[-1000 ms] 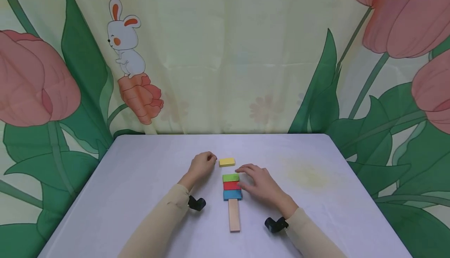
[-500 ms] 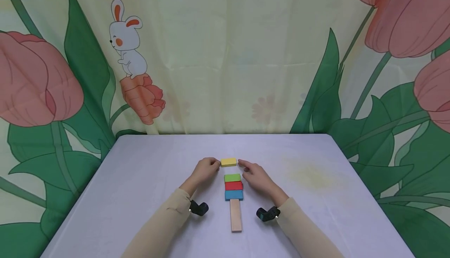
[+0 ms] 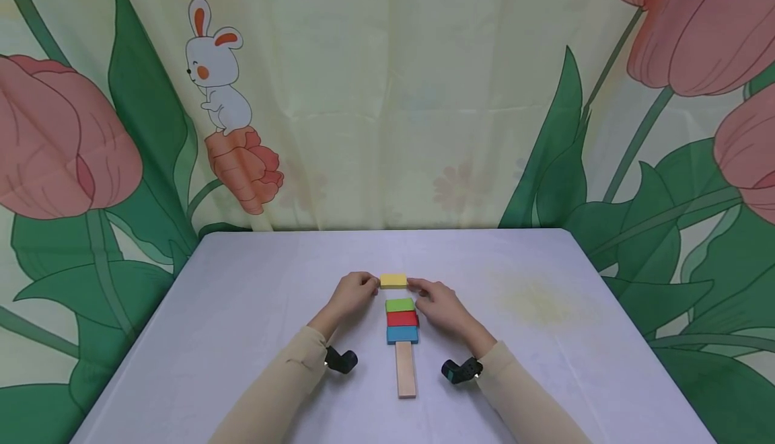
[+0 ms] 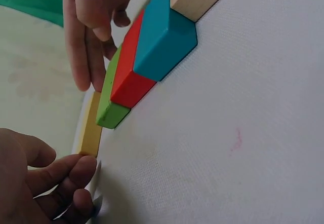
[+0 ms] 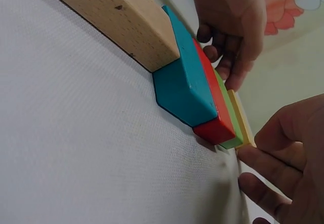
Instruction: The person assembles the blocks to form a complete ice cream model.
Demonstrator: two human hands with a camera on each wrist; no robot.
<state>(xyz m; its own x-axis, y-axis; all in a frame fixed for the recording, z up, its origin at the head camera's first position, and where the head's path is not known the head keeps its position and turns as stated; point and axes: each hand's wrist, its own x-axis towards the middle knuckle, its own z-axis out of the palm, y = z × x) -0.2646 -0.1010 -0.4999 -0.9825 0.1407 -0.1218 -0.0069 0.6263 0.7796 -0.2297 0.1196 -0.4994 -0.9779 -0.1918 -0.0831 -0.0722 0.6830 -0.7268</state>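
A yellow block (image 3: 393, 281) lies crosswise at the far end of the column of blocks, a gap away from the green block (image 3: 399, 305). My left hand (image 3: 352, 292) touches its left end with the fingertips, the fingers loosely bent. At the opposite end, the right hand (image 3: 445, 304) touches it with an extended index finger; the other fingers hang near the green block's right side. The green, red (image 3: 402, 319) and blue (image 3: 402, 335) blocks lie against one another. A plain wooden plank (image 3: 406, 370) runs lengthwise from the blue block toward me.
A white cloth covers the table (image 3: 242, 309). Behind it hangs a curtain (image 3: 448, 94) printed with tulips and a rabbit. Black wrist cameras are strapped over both beige sleeves (image 3: 272, 383).
The right hand has moved forward from beside the green and red blocks to the yellow block's right end. The left hand has closed the small gap to its left end. The yellow block has turned slightly straighter.
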